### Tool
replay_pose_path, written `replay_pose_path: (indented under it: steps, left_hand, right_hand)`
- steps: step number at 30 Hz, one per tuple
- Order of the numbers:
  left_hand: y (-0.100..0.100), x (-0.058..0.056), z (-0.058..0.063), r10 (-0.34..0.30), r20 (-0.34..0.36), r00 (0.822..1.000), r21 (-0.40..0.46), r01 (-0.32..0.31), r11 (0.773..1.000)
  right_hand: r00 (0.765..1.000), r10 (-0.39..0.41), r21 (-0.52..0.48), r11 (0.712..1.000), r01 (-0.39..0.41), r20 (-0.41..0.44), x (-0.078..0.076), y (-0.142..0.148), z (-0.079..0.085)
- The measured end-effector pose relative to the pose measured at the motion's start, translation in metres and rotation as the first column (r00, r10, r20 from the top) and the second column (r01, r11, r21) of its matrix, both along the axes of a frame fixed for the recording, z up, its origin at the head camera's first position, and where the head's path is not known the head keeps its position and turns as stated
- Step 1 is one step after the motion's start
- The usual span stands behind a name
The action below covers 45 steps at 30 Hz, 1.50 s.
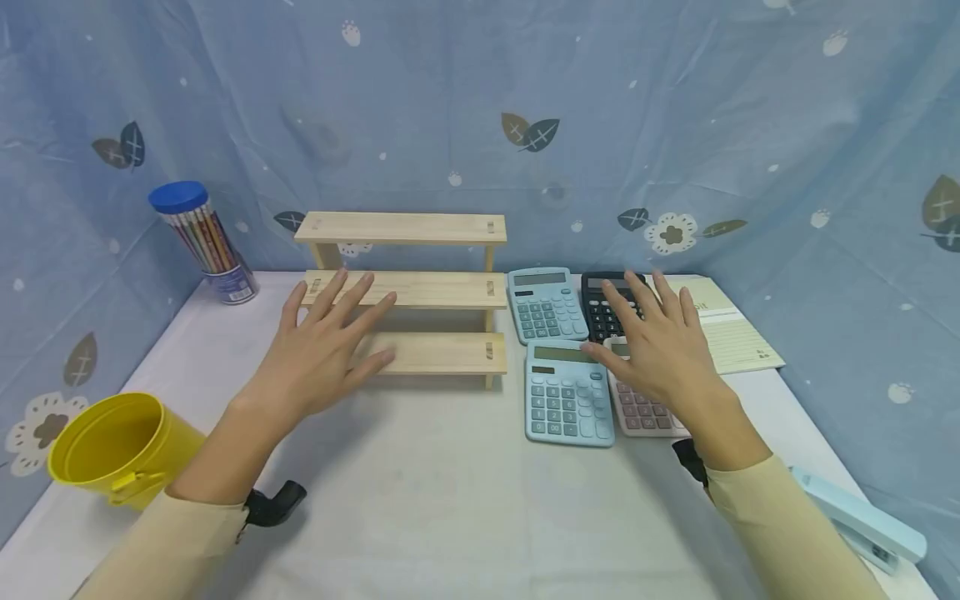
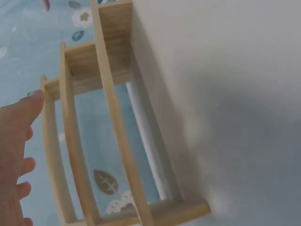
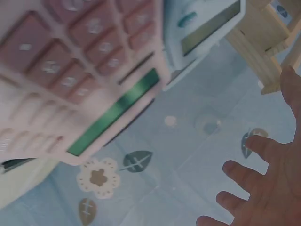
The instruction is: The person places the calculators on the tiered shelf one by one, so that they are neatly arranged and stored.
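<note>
The shelf (image 1: pixel 450 354) is showing beige, one calculator (image 1: pixel 568 404) is showing light blue, and the blue cloth (image 1: pixel 442 92) is showing leaves (image 1: pixel 540 135).

It looks like a screened-off bench set-up with office goods, though the room beyond is hidden. Blue patterned cloth (image 1: pixel 450 92) fills the upper frame and runs down both side edges, enclosing a white bench (image 1: pixel 450 508). The office character comes from four calculators (image 1: pixel 570 404) and a lined notepad (image 1: pixel 742 337) right of centre, a stapler (image 1: pixel 862 510) at lower right, a tub of pencils (image 1: pixel 202 237) at upper left, and a small tiered wooden rack (image 1: pixel 442 354) in the middle.
</note>
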<state>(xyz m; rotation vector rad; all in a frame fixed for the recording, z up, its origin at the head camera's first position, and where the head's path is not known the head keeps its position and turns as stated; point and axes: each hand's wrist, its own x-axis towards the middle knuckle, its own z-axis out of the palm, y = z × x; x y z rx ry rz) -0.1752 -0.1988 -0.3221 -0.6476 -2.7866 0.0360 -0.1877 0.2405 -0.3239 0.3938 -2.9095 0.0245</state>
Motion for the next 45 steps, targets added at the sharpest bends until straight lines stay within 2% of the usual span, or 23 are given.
replay_pose_path:
  steps: [9, 15, 19, 25, 27, 30, 37, 42, 45]
  left_hand:
    - [-0.013, 0.001, -0.014, 0.01, 0.039, 0.999, 0.043, -0.011, 0.999]
    - [-0.027, 0.007, -0.02, 0.033, 0.068, 0.997, 0.079, -0.038, 0.996]
    - [-0.037, 0.009, -0.022, 0.026, 0.111, 0.993, 0.151, -0.043, 0.988]
    - [-0.047, 0.013, -0.027, -0.024, 0.188, 0.982, 0.318, -0.038, 0.947]
    - [-0.052, 0.014, -0.029, -0.042, 0.207, 0.978, 0.346, -0.033, 0.938]
    - [-0.06, 0.014, -0.032, -0.065, 0.235, 0.97, 0.395, -0.034, 0.918]
    - [-0.076, 0.015, -0.041, -0.072, 0.293, 0.953, 0.484, -0.083, 0.871]
    - [-0.079, 0.01, -0.045, -0.118, 0.333, 0.935, 0.564, -0.098, 0.82]
    - [-0.082, 0.008, -0.046, -0.12, 0.369, 0.922, 0.577, -0.126, 0.807]
  right_hand:
    - [1.0, -0.023, -0.029, 0.999, 0.023, 0.003, 0.009, 0.026, -0.011]
    - [1.0, -0.019, -0.045, 0.999, 0.019, -0.009, 0.009, 0.035, -0.026]
    - [1.0, -0.011, -0.089, 0.996, 0.014, 0.027, 0.009, 0.04, -0.034]
    - [0.998, 0.01, -0.185, 0.983, 0.002, 0.065, 0.011, 0.05, -0.04]
    - [0.997, 0.017, -0.21, 0.978, -0.001, 0.073, 0.011, 0.052, -0.044]
    - [0.991, 0.016, -0.242, 0.97, 0.017, 0.133, 0.013, 0.052, -0.049]
    - [0.96, 0.018, -0.305, 0.95, 0.071, 0.28, 0.016, 0.05, -0.053]
    - [0.952, 0.037, -0.329, 0.942, 0.069, 0.305, 0.017, 0.055, -0.052]
    - [0.951, 0.045, -0.334, 0.94, 0.063, 0.305, 0.017, 0.055, -0.053]
